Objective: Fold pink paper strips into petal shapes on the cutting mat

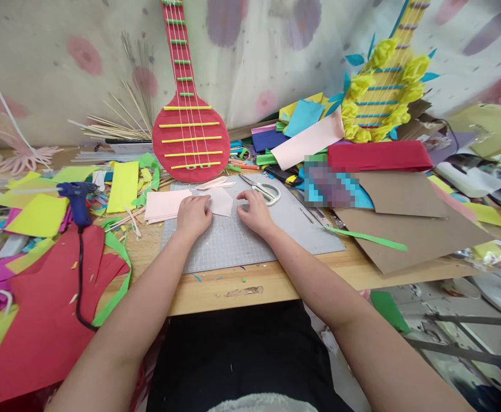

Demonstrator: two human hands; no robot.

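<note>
My left hand (193, 216) rests on the grey cutting mat, its bent fingers touching the left side of a small pale pink paper piece (221, 203). Thumb and forefinger are a little apart. Partly under that hand lies a stack of pale pink paper sheets (164, 206). To the right of the small piece, my right hand (254, 210) hovers low over the cutting mat (241, 249), fingers curved and apart with nothing between them. Just behind it lie white-handled scissors (271, 193). More pale pink scraps (213, 183) lie at the mat's back edge.
A red paper lute (191, 140) stands behind the mat. A yellow one with paper flowers (379, 97) leans at back right. Left are a blue glue gun (76, 200) with its black cord and red paper (52, 297). Brown cardboard (413, 234) lies right, overhanging the table edge.
</note>
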